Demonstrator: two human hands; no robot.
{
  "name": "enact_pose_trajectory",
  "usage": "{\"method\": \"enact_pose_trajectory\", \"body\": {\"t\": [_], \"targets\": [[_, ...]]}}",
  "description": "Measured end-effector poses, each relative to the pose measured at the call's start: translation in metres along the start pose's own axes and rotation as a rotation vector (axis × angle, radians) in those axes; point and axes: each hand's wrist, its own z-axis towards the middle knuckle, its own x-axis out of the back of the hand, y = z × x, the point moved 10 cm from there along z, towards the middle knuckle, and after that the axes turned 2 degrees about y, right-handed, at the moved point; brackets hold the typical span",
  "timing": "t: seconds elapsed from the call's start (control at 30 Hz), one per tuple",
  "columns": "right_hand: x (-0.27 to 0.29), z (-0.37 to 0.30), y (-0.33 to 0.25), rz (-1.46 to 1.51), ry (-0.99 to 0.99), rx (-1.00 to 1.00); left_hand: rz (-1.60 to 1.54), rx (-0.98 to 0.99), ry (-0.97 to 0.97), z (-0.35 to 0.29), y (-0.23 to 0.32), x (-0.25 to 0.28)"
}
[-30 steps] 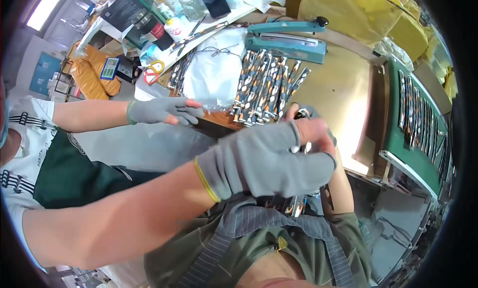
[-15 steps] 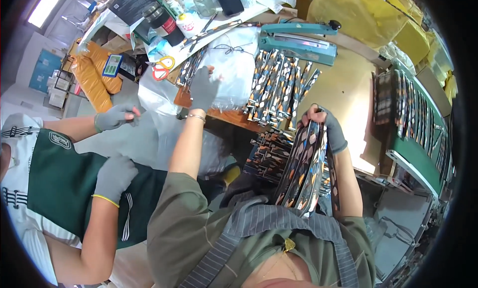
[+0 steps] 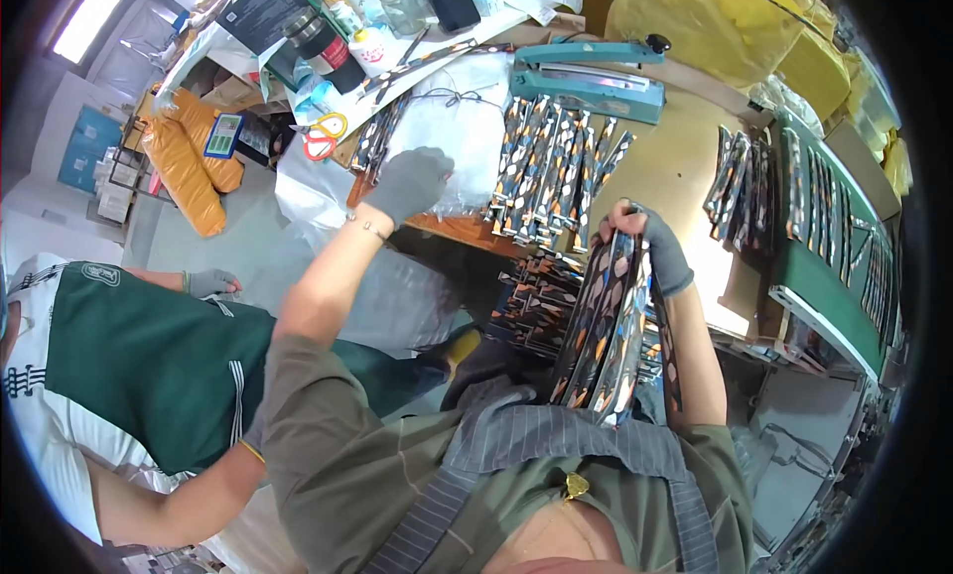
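Observation:
My right hand (image 3: 659,249), in a grey glove with bare fingertips, grips the upper end of a bundle of long, narrow packets (image 3: 608,321) patterned in black, orange and white. The bundle slants down to my apron. My left hand (image 3: 412,184), gloved alike, is over a stack of clear plastic bags (image 3: 452,127) tied with a dark string; its fingers bend downward and are hidden behind the back of the hand. A row of similar packets (image 3: 551,172) lies beside the bags, and more packets (image 3: 536,306) are piled below the table edge.
A teal bag sealer (image 3: 591,93) stands behind the packets. Orange-handled scissors (image 3: 320,142) lie at the left, near a dark bottle (image 3: 328,53). To the right, a green conveyor (image 3: 829,301) carries packets, with several others (image 3: 740,187) alongside. A co-worker in a green apron (image 3: 149,361) is at my left.
My left hand has come slightly lower and turned, its fingertips now out of sight. The co-worker's hands have drawn back. Packets beside the conveyor have shifted left onto the table. My right hand keeps its grip.

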Motion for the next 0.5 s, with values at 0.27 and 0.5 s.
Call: {"method": "enact_pose_trajectory", "body": {"t": [0.27,0.5], "targets": [[-0.019,0.000,0.002,0.023,0.014,-0.064,-0.767,0.607,0.191,0.037,0.072,0.002],[-0.009,-0.009,-0.001,0.103,0.091,-0.035,-1.117,0.794,0.067,0.049,0.112,-0.027]]}}
